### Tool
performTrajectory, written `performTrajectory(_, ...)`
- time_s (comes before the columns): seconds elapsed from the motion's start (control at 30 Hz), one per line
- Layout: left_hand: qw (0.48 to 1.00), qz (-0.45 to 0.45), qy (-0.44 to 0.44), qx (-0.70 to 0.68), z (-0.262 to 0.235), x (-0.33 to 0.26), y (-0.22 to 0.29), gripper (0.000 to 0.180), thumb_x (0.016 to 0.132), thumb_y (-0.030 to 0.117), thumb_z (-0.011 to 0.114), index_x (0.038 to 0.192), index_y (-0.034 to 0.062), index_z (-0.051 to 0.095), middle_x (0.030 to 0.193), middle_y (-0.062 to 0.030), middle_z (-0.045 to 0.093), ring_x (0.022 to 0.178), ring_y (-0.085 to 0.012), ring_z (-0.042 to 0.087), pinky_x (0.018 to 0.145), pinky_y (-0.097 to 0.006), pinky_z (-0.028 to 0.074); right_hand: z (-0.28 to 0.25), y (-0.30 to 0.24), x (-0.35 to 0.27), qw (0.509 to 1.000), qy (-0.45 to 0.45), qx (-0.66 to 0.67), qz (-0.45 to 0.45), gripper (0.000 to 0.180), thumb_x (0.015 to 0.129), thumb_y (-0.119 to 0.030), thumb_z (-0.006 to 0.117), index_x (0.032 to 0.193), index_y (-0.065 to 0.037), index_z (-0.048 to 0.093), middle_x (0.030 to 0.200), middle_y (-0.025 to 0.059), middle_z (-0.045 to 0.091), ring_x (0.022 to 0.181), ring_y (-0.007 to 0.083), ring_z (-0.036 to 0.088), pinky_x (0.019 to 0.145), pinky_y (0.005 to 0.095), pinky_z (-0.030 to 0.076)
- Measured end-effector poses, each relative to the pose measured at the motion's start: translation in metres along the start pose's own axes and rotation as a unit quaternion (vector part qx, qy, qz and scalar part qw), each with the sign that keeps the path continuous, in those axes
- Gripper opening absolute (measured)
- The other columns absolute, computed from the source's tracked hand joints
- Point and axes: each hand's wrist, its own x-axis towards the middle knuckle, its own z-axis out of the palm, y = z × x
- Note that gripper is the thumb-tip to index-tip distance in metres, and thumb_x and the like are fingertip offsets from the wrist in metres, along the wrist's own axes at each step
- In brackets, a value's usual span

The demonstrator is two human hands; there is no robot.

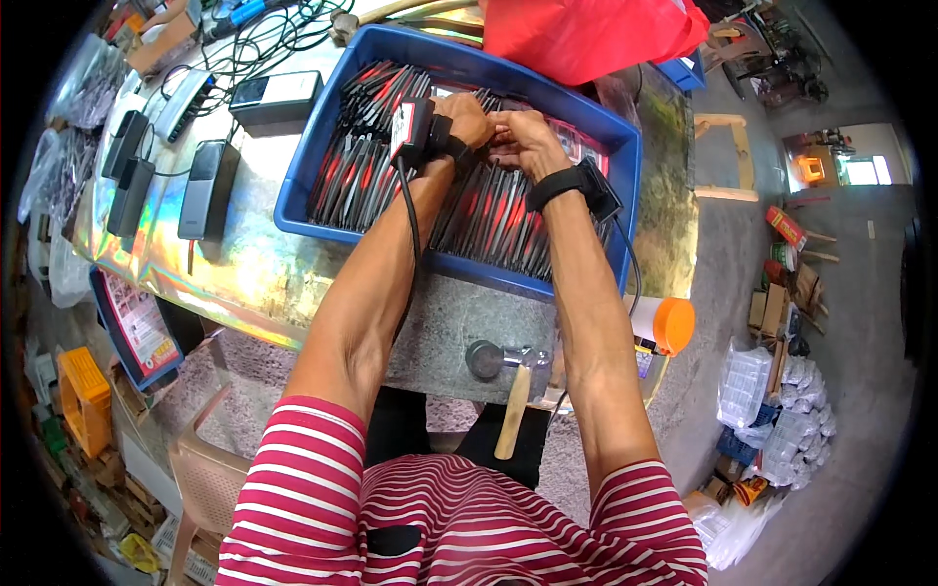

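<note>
A blue plastic bin [489,274] on the table is packed with rows of thin black, grey and red flat pieces [489,217] standing on edge. Both my hands are over the bin's far half, close together. My left hand [467,119] is closed, its fingers mostly hidden behind the hand. Beside it, my right hand [528,137] has curled fingers drawn together near the left fingertips. Whatever is between them is too small or hidden to name. Each wrist wears a black strap with a small cabled device.
A hammer [513,410] with a wooden handle lies at the table's near edge. Right of it is a white jar with an orange lid [674,325]. A red bag [586,37] sits behind the bin. Black boxy devices [208,186] and tangled cables [278,34] occupy the left.
</note>
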Motion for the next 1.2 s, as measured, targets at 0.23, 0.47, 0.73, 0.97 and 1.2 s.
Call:
performTrajectory(0.23, 1.0, 0.006, 0.015, -0.003, -0.006, -0.012, 0.011, 0.041, 0.062, 0.032, 0.065, 0.078, -0.0052, 0.061, 0.092, -0.0247, 0.056, 0.096, -0.0395, 0.046, 0.083, -0.048, 0.033, 0.003, 0.001, -0.005, 1.0, 0.002, 0.015, -0.021, 0.016, 0.072, -0.019, 0.056, 0.07, -0.004, 0.053, 0.062, 0.0069, 0.051, 0.054, 0.0184, 0.049, 0.052, 0.0312, 0.045)
performTrajectory(0.47, 1.0, -0.013, 0.004, 0.001, 0.003, 0.0, 0.002, 0.044, 0.062, 0.035, 0.065, 0.081, -0.0043, 0.061, 0.093, -0.0243, 0.056, 0.09, -0.0382, 0.051, 0.08, -0.043, 0.038, 0.008, -0.002, -0.006, 0.999, 0.039, -0.013, -0.031, 0.015, 0.071, -0.018, 0.056, 0.064, -0.005, 0.052, 0.056, 0.0039, 0.047, 0.046, 0.0158, 0.045, 0.046, 0.0287, 0.04)
performTrajectory(0.73, 0.997, -0.074, 0.024, -0.015, 0.0, -0.003, 0.002, 0.038, 0.06, 0.031, 0.066, 0.079, -0.0017, 0.062, 0.089, -0.023, 0.058, 0.087, -0.0342, 0.055, 0.073, -0.038, 0.045, 0.011, -0.006, -0.019, 0.997, 0.006, 0.061, -0.045, 0.013, 0.07, -0.01, 0.054, 0.061, -0.002, 0.052, 0.055, 0.005, 0.047, 0.045, 0.0143, 0.043, 0.041, 0.0294, 0.033)
performTrajectory(0.97, 0.996, 0.007, 0.044, -0.081, -0.007, -0.006, 0.001, 0.042, 0.058, 0.035, 0.064, 0.064, -0.0062, 0.06, 0.062, -0.0245, 0.056, 0.062, -0.0315, 0.059, 0.054, -0.038, 0.044, 0.013, -0.006, -0.01, 0.996, 0.024, 0.033, -0.073, 0.005, 0.066, -0.001, 0.052, 0.064, 0.003, 0.053, 0.06, 0.0097, 0.052, 0.048, 0.0175, 0.046, 0.043, 0.0318, 0.034)
performTrajectory(1.2, 0.992, -0.03, 0.026, -0.117, -0.013, -0.009, 0.0, 0.035, 0.047, 0.019, 0.069, 0.064, -0.0098, 0.057, 0.067, -0.0231, 0.058, 0.065, -0.0304, 0.06, 0.056, -0.035, 0.044, 0.016, -0.002, -0.003, 0.986, -0.018, 0.161, -0.033, 0.004, 0.067, -0.001, 0.051, 0.065, 0.002, 0.051, 0.058, 0.011, 0.048, 0.049, 0.0196, 0.046, 0.043, 0.0332, 0.035)
